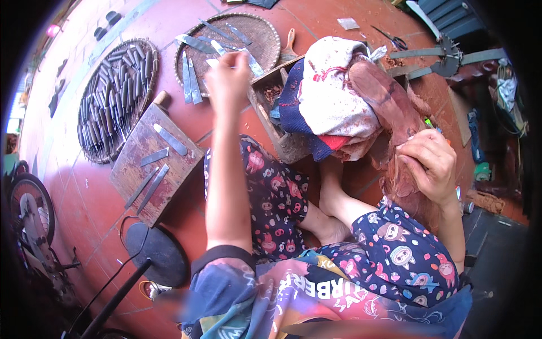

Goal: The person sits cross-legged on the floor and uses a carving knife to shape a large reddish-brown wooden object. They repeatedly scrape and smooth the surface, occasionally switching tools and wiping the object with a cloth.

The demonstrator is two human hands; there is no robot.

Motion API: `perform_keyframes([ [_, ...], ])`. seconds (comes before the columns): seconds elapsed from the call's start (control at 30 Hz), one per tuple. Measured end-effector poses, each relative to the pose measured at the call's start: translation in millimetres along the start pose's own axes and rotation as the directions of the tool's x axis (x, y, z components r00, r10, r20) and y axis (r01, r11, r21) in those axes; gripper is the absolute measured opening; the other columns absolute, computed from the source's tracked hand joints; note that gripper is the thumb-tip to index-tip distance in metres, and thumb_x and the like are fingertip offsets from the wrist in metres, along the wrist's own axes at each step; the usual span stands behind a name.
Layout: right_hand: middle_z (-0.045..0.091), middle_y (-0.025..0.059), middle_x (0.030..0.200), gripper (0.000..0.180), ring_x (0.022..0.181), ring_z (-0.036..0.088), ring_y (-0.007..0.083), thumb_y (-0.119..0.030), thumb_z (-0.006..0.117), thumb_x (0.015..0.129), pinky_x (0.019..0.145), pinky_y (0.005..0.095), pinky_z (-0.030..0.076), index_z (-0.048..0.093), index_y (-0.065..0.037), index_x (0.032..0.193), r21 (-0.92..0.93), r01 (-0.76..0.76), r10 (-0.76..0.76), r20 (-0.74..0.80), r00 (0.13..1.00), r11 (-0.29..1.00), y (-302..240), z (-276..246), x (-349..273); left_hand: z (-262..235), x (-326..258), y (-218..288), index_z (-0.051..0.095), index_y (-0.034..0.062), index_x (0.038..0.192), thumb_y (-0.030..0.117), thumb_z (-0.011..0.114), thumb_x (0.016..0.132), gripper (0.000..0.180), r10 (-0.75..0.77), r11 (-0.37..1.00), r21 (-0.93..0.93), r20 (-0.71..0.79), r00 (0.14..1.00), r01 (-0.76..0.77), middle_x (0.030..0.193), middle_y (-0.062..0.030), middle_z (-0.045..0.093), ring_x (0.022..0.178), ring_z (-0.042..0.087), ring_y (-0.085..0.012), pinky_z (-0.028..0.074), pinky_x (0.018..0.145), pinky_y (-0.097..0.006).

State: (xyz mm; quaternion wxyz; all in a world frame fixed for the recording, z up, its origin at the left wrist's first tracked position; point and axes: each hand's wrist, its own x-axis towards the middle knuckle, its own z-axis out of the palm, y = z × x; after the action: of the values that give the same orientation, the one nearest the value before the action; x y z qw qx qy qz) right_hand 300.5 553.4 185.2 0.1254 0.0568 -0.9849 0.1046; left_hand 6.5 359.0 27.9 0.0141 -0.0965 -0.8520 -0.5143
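My left hand (228, 82) is raised over the near edge of a round woven tray (278, 40). Motion smears its fingers, so whether it grips anything is unclear. Flat metal carving blades (193, 82) lie on that tray, some close to the fingertips. On the right, my right hand (430, 161) has its thumb and fingers closed on a reddish-brown wood carving (381, 93). The carving slants from the upper middle toward my right knee. A white cloth (333, 85) with wood dust lies bundled against its left side. Part of the carving is hidden beneath my hand.
Left of my knee, a worn wooden board (127, 175) bears several blades (169, 139). Beyond it, a round basket (116, 104) holds many dark-handled tools. A wooden box (262, 121) contains shavings. A brush (290, 42), scissors (398, 42) and a round black base (155, 254) stand or lie around.
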Motion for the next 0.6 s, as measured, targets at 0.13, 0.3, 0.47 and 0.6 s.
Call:
perform_keyframes([
  [0.13, 0.070, 0.0074, 0.084, 0.019, 0.083, 0.065, 0.0274, -0.003, 0.077, 0.070, 0.074, 0.0378, 0.052, 0.073, -0.004, 0.089, 0.050, 0.019, -0.018, -0.021, 1.000, 0.999, 0, 7, 4, -2, 95, -122, 0.075, -0.0001, 0.101, 0.042, 0.066, 0.083, 0.046, -0.173, 0.795, 0.591, -0.001, 0.985, 0.140, 0.101, -0.0256, 0.071, 0.100, 0.069, -0.0412, 0.053, 0.090, -0.047],
  [0.3, 0.069, 0.0065, 0.084, 0.019, 0.082, 0.065, 0.0256, -0.007, 0.079, 0.070, 0.073, 0.0366, 0.054, 0.074, -0.005, 0.087, 0.013, 0.004, -0.003, -0.040, 0.999, 1.000, 9, 6, -4, 56, 98, -157, 0.071, -0.0041, 0.109, 0.064, 0.084, 0.063, 0.083, -0.327, 0.614, 0.770, 0.046, 0.944, 0.175, 0.114, -0.0225, 0.070, 0.108, 0.069, -0.0347, 0.055, 0.093, -0.042],
  [0.47, 0.071, 0.0045, 0.086, 0.017, 0.084, 0.066, 0.0231, -0.012, 0.080, 0.074, 0.073, 0.0342, 0.056, 0.074, -0.006, 0.088, 0.083, -0.002, 0.004, -0.027, 1.000, 0.997, 10, 8, -3, 28, 125, -200, 0.075, -0.0014, 0.098, 0.055, 0.084, 0.066, 0.065, -0.391, 0.682, 0.705, 0.125, 0.912, 0.196, 0.099, -0.0142, 0.074, 0.093, 0.072, -0.0263, 0.056, 0.083, -0.038],
  [0.6, 0.071, 0.0065, 0.089, 0.024, 0.086, 0.068, 0.0235, -0.015, 0.079, 0.078, 0.073, 0.0337, 0.056, 0.074, -0.005, 0.099, 0.143, 0.010, -0.004, -0.038, 0.999, 0.990, 15, -1, -10, -6, 89, -126, 0.070, 0.0003, 0.091, 0.022, 0.080, 0.085, 0.025, -0.133, 0.966, -0.214, 0.059, 0.989, 0.143, 0.073, -0.0057, 0.067, 0.061, 0.062, -0.0116, 0.046, 0.053, -0.026],
])
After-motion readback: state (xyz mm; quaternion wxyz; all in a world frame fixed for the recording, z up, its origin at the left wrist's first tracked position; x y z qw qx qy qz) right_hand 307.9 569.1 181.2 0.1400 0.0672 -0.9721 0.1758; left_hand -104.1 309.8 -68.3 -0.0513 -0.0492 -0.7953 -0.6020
